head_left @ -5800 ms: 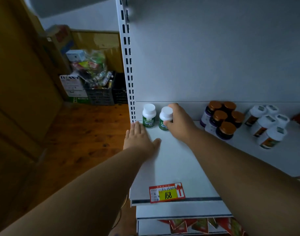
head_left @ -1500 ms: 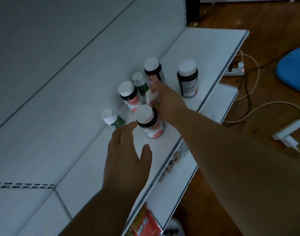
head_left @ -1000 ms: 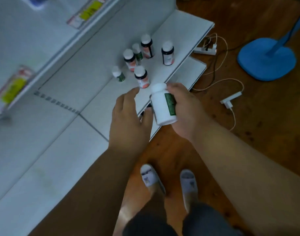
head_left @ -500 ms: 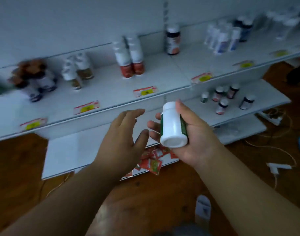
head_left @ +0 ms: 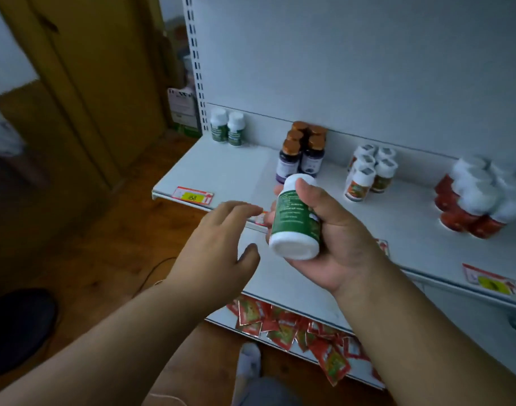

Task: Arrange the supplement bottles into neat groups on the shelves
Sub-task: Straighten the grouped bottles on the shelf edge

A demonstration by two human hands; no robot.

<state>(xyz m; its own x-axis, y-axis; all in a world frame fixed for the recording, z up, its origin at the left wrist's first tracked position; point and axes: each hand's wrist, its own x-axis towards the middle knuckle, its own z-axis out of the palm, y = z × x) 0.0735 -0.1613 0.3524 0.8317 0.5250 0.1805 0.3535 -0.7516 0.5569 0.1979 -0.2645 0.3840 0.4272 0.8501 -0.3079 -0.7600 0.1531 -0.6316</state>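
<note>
White shelf (head_left: 426, 230) across the frame's right, wooden floor at left; green bottle (head_left: 295, 221) carried up from a lower shelf.

Now gripped in the right hand (head_left: 333, 244) at frame centre, tilted, base toward the camera, lifted clear of the shelf. Left hand (head_left: 218, 253) just beside it, fingers loosely spread, holding nothing. Matching green pair (head_left: 227, 128) upright at the shelf's back corner, upper centre-left; brown-capped group (head_left: 303, 150) to their right. Half a second back, held farther off before the whole rack; probably next: set beside the pair.
</note>
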